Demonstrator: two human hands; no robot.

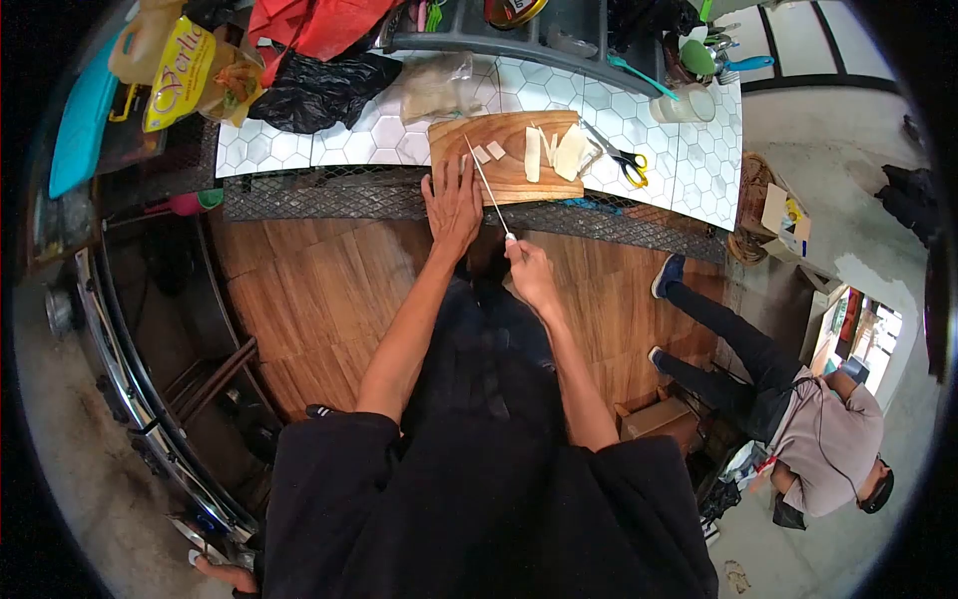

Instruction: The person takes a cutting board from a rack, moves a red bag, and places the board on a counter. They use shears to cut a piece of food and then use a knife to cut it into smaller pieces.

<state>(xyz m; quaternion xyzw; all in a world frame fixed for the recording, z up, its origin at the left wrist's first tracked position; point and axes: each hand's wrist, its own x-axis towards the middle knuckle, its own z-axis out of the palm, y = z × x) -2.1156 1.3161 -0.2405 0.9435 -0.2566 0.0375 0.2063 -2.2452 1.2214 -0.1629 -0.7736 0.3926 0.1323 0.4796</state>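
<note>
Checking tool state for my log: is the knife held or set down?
Held: the right hand grips the knife by its handle, with the blade stretched over the cutting board. Whether the edge touches the wood cannot be told.

Knife (486,185) on cutting board (454,140), scissors (625,160) just R, cup (687,105) behind

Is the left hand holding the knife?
No, the left hand lies flat on the wooden cutting board; the right hand grips the knife.
</note>
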